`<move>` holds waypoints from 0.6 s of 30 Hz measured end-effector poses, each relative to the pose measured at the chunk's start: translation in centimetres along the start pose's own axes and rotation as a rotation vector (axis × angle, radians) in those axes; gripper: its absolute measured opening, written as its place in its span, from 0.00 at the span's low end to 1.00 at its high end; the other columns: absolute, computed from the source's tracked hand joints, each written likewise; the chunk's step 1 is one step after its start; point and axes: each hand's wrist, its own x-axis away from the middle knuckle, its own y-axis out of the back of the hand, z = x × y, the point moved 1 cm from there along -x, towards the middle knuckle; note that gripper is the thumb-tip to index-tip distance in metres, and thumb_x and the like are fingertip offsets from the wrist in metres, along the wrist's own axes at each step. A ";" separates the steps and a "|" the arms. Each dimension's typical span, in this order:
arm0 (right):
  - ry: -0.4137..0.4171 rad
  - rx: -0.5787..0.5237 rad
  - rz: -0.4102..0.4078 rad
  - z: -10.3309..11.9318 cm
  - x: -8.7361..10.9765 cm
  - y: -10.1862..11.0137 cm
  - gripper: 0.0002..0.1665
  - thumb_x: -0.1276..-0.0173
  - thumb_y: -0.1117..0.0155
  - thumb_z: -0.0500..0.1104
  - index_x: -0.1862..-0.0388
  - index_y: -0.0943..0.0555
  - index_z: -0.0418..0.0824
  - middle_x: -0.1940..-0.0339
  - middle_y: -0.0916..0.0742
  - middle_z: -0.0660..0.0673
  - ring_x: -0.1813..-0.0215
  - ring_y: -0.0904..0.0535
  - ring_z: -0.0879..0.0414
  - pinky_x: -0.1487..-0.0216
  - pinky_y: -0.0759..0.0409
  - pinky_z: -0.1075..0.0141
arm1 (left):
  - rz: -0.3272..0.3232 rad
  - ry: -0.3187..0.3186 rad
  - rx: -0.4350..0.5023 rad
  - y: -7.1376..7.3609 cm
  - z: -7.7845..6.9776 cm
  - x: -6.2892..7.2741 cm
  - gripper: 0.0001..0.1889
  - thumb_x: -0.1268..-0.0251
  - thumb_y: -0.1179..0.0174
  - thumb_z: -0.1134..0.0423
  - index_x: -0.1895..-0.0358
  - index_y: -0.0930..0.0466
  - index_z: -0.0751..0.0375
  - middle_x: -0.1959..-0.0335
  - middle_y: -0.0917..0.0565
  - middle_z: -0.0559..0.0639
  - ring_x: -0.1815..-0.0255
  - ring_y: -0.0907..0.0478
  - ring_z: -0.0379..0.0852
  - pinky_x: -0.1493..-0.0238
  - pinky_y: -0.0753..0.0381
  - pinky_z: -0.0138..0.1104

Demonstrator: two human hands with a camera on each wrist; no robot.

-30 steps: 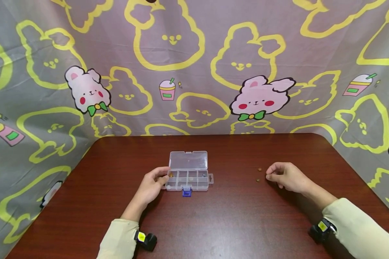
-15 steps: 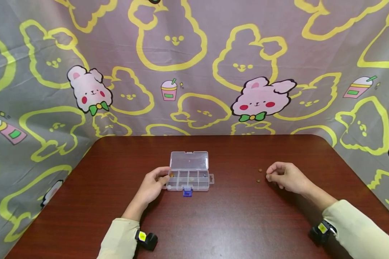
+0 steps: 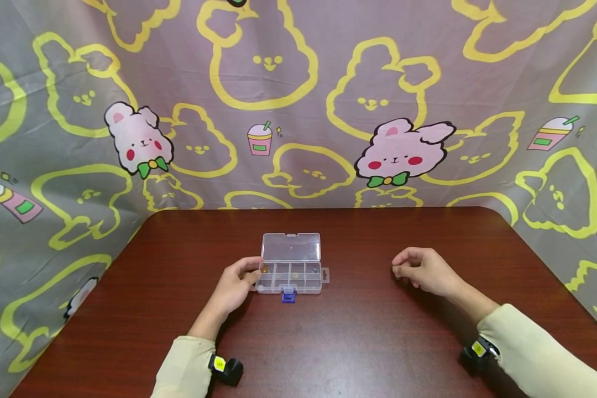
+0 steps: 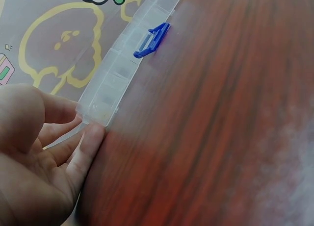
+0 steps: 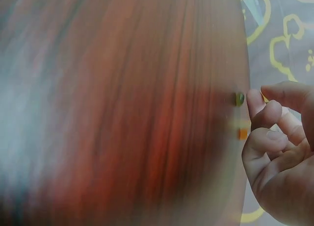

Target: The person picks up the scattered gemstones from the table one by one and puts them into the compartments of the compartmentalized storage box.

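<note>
My R hand has just slid in beside the green bead & orange bead on the table, prob. in reach, can't tell if it's pinching anything, while L hand pinches box end.

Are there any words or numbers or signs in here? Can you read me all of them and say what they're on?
No words or numbers can be read.
Left-wrist yellow label: dark marks, too small and blurred to read.
Right-wrist yellow label: also too small to read.
Clear box: no writing I can make out.
Patterned cloth: only pictures, like rabbits and cups, no words.
</note>
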 end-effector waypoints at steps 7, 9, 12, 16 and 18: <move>0.036 -0.013 0.012 1.1 -0.6 -1.3 0.07 0.34 0.31 0.35 0.59 0.18 0.33 0.75 0.16 0.40 0.81 0.28 0.56 0.83 0.29 0.68 | 0.000 0.008 -0.002 0.0 -0.2 0.0 0.17 0.29 0.46 0.75 0.39 0.23 0.70 0.45 0.19 0.65 0.51 0.20 0.54 0.58 0.16 0.38; 0.044 -0.021 0.016 1.4 -0.7 -1.7 0.07 0.34 0.31 0.35 0.59 0.17 0.33 0.75 0.16 0.40 0.81 0.28 0.56 0.83 0.29 0.68 | 0.002 0.011 -0.002 0.0 -0.2 0.0 0.17 0.28 0.46 0.75 0.39 0.23 0.70 0.44 0.19 0.65 0.50 0.20 0.54 0.57 0.16 0.39; 0.060 -0.030 0.029 1.8 -1.0 -2.4 0.07 0.34 0.31 0.34 0.60 0.17 0.32 0.75 0.15 0.38 0.81 0.28 0.57 0.83 0.29 0.68 | 0.002 0.013 -0.002 0.0 -0.2 0.1 0.17 0.28 0.46 0.75 0.39 0.22 0.70 0.44 0.19 0.65 0.50 0.20 0.54 0.57 0.16 0.39; 0.060 -0.038 0.050 2.3 -1.4 -3.4 0.05 0.35 0.32 0.33 0.61 0.17 0.32 0.74 0.15 0.37 0.81 0.28 0.57 0.83 0.29 0.68 | 0.001 0.013 0.000 0.0 -0.1 0.1 0.17 0.28 0.46 0.75 0.39 0.22 0.70 0.44 0.19 0.65 0.50 0.20 0.54 0.58 0.16 0.38; 0.058 -0.040 0.057 2.6 -1.6 -3.9 0.05 0.35 0.32 0.32 0.61 0.17 0.32 0.74 0.15 0.37 0.81 0.28 0.57 0.83 0.29 0.68 | 0.000 0.012 0.003 0.0 -0.1 0.1 0.17 0.28 0.46 0.75 0.39 0.22 0.70 0.44 0.19 0.65 0.50 0.20 0.54 0.58 0.16 0.38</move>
